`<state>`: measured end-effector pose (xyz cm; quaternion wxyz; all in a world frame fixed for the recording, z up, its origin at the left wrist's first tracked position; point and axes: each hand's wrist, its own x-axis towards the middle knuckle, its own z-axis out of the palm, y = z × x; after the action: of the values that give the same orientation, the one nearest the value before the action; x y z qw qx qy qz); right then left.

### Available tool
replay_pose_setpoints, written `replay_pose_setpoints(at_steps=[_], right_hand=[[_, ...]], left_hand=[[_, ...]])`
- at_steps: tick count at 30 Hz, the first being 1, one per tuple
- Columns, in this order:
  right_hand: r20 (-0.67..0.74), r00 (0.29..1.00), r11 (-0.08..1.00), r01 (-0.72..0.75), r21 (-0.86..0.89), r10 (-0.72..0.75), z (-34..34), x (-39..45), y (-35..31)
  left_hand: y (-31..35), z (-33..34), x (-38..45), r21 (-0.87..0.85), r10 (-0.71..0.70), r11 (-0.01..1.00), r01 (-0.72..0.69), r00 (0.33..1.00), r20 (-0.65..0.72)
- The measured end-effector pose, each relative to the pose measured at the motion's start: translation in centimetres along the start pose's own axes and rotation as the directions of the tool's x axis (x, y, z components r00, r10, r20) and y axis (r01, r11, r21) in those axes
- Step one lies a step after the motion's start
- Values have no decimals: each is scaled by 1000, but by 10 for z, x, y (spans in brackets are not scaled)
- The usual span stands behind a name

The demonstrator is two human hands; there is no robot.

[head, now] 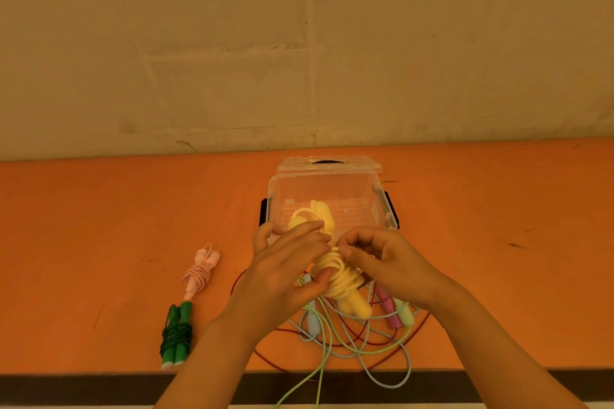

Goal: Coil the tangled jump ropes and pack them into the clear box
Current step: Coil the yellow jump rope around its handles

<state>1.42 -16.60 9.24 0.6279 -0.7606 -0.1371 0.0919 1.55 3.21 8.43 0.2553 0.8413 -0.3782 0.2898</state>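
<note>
**Yellow rope in both hands, just in front of the clear box**

- Landmark: clear box (382, 209), open, on the orange table (99, 226). Its lid (329, 164) stands behind it, against the wall side.
- Yellow jump rope (342, 279): coiled around its handles, held in the air at the box's near edge. Upper loops reach over the box opening; the handle ends point toward the camera.
- Left hand (282, 272): fingers fairly straight and laid over the top of the bundle, thumb under it, so it grips the coil.
- Right hand (385, 262): fingers curled, thumb and forefinger pinching a turn of the yellow cord at mid-bundle.
- Tangled ropes (349, 335) (light green, light blue, dark red cords, pink and green handles): on the table below the hands, nearer than the box; some cords hang over the table's near edge.
- Pink coiled rope (201, 271): left of the box, on the table.
- Green coiled rope (176, 335): left of the box and nearer, just beyond the pink one's near end.
</note>
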Motion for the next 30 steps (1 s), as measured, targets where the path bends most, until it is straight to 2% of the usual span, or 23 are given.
replay_pose_setpoints(at_steps=[6,11,21,26,30], right_hand=[[37,999,997,12,-72,-10,-5,0,4],[28,1000,1000,-8,-24,8,-3,2,2],[20,1000,994,3,-113,-1,-5,3,3],[97,995,991,3,-133,10,-9,-1,3],[31,999,989,-13,-150,18,-5,1,2]], left_hand=[[-3,1,-1,-58,-22,998,23,1000,21],[1,2,1,-123,-41,991,47,998,51],[5,4,2,-121,-87,988,95,994,68],[-1,9,-5,-173,-157,972,159,987,24],[0,11,-4,-187,-159,969,162,987,33]])
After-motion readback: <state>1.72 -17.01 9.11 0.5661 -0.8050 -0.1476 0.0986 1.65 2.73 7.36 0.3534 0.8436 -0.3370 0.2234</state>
